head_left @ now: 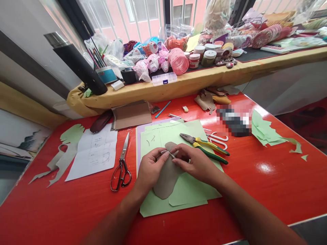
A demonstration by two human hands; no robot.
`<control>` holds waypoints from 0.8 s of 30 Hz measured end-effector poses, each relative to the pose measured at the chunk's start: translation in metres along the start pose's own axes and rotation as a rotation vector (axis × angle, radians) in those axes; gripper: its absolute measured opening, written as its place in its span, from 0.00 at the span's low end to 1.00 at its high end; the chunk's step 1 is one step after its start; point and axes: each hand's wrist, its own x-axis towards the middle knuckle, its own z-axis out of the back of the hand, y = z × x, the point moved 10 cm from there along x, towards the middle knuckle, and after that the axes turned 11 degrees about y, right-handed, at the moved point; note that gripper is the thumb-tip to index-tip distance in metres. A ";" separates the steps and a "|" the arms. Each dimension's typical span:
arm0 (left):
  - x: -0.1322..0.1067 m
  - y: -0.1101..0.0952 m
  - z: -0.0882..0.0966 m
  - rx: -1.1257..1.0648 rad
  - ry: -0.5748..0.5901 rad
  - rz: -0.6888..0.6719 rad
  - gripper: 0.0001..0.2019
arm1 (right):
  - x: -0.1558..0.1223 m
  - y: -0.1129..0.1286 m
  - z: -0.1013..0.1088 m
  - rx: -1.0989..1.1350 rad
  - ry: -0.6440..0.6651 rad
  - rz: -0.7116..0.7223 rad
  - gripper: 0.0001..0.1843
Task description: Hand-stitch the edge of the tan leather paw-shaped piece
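The left hand [150, 166] and right hand [196, 161] tightly pinch a thin pale strip [171, 155] over a flat, grey, round-ended cutout [164, 186], between the side edges of the table [92, 207].

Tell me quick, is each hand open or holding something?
Left hand: closed, fingertips pinching a thin pale strip.
Right hand: closed, fingertips pinching the same strip, above the gray cutout.

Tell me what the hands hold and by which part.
The left hand and right hand pinch a thin pale strip over the grey sole-shaped cutout; exactly where is unclear.
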 end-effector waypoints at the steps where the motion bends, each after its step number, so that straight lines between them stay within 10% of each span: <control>1: 0.000 0.000 -0.001 -0.010 0.011 -0.005 0.16 | 0.000 -0.003 0.001 0.029 -0.003 -0.010 0.10; 24: -0.003 0.007 -0.006 -0.142 -0.008 -0.019 0.17 | -0.004 0.009 0.007 -0.181 -0.169 0.065 0.06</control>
